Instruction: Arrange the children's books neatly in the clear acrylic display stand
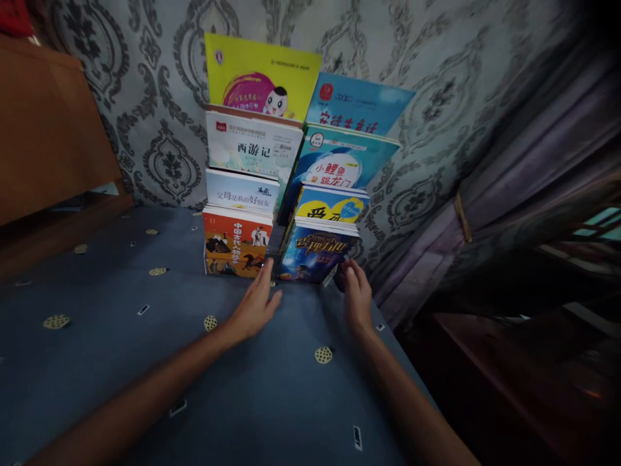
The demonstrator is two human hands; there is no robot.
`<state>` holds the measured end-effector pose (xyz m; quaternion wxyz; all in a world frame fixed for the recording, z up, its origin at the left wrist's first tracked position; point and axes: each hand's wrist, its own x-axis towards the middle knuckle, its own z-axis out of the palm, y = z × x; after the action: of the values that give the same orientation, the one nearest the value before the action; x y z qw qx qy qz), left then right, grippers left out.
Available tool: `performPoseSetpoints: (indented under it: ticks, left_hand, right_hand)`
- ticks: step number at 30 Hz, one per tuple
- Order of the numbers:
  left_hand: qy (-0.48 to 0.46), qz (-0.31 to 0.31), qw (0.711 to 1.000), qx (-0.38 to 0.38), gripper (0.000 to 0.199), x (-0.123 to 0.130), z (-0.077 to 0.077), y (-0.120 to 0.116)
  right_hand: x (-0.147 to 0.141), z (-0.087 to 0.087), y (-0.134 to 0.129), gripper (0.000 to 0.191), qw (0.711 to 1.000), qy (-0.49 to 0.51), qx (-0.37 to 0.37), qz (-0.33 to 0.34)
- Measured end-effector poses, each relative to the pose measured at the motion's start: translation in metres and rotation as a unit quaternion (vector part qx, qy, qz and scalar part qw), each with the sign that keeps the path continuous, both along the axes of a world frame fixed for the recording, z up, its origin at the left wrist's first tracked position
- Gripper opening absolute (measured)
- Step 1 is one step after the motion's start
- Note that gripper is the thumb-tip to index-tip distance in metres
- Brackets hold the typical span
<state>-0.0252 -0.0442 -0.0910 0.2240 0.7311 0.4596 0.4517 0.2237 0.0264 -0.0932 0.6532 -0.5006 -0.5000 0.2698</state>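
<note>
Two stacks of upright books stand side by side against the wall. The left stack has an orange book (237,243) in front, then a pale blue one (242,192), a white one (252,142) and a tall yellow-green one (262,71). A dark blue book (317,254) fronts the right stack, with yellow (330,204), teal (347,158) and blue (363,103) books behind. My left hand (255,304), open and holding nothing, is by the gap between the stacks. My right hand (358,298) is open beside the dark blue book's right edge.
A blue patterned cloth (160,330) covers the surface. Behind stands the grey patterned wall (165,110). Brown wooden furniture (53,123) is at the left. A tied purple-grey curtain (490,175) hangs at the right, above a dark reddish surface (524,369).
</note>
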Motion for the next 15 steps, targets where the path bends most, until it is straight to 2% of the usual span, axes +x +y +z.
performPoseSetpoints:
  ticks: [4,9,15]
  left_hand:
    - [-0.055,0.022,0.998,0.006,0.076,0.025,0.014,0.027]
    - [-0.099,0.037,0.994,0.023,0.079,0.045,0.027,0.044]
    - [-0.134,0.027,0.990,0.042,0.081,0.059,0.035,0.053]
  right_hand:
    - [-0.012,0.019,0.023,0.066,0.996,0.074,0.038,0.025]
    - [-0.023,0.033,0.035,0.063,0.994,0.045,0.096,0.032]
    - [-0.030,0.042,0.033,0.060,0.993,0.030,0.113,0.018]
